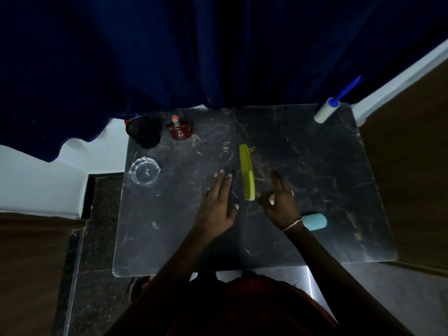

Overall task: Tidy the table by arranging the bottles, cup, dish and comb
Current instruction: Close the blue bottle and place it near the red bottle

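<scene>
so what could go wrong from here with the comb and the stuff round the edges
1. The white bottle with the blue cap lies at the table's far right corner; a nudge could roll it off.
2. The teal bottle lies right behind the right hand's wrist, so drawing back may knock it.
3. The green comb lies flat between both hands, neither gripping it; it may slide on the smooth table.

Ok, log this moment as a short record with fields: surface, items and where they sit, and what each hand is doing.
surface: dark marble table
far left: black cup, red bottle
left edge: clear glass dish
centre: yellow-green comb, lying flat
far right corner: white bottle with blue cap
near right: light blue object
left hand: open, left of comb
right hand: empty, fingers curled, beside comb's near end
</scene>
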A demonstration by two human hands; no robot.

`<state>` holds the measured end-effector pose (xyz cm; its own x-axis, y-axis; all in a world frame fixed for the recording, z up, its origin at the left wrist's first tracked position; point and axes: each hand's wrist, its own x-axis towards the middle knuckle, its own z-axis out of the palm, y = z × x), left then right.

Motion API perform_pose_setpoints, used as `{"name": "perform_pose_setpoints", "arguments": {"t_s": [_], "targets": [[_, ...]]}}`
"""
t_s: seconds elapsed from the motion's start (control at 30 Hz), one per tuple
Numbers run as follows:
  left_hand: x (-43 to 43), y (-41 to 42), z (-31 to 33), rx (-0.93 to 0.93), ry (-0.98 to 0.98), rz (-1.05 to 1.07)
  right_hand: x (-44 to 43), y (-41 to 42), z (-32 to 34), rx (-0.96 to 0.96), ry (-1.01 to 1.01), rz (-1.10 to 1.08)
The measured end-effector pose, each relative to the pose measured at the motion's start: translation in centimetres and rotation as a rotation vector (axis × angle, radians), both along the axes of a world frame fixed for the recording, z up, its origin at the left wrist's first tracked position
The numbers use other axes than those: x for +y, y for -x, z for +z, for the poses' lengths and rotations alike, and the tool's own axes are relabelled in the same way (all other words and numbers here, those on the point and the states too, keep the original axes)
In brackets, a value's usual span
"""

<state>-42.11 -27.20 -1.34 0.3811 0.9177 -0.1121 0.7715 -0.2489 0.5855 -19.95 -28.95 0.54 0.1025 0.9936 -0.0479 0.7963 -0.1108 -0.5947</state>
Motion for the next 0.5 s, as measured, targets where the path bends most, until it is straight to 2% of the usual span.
{"name": "perform_pose_setpoints", "arguments": {"t_s": [0.17, 0.3, 0.4, 0.5], "targets": [[-3.4, -7.4, 0.6, -0.001, -0.089, -0.147, -4.4, -6.0, -0.2, -0.072, 0.038, -0.206], [-5.4, -13.1, 0.1, -0.032, -0.061, -0.206, -6.6, -10.1, -0.7, -0.010, 0.128, -0.391], [-6.6, -16.4, -0.7, -0.009, 0.005, -0.244, -7.6, -12.7, -1.1, 0.039, 0.215, -0.476], [-7.6, -19.2, -1.4, 0.036, 0.137, -0.247, -8.1, -15.0, -1.8, 0.005, 0.327, -0.429]]}}
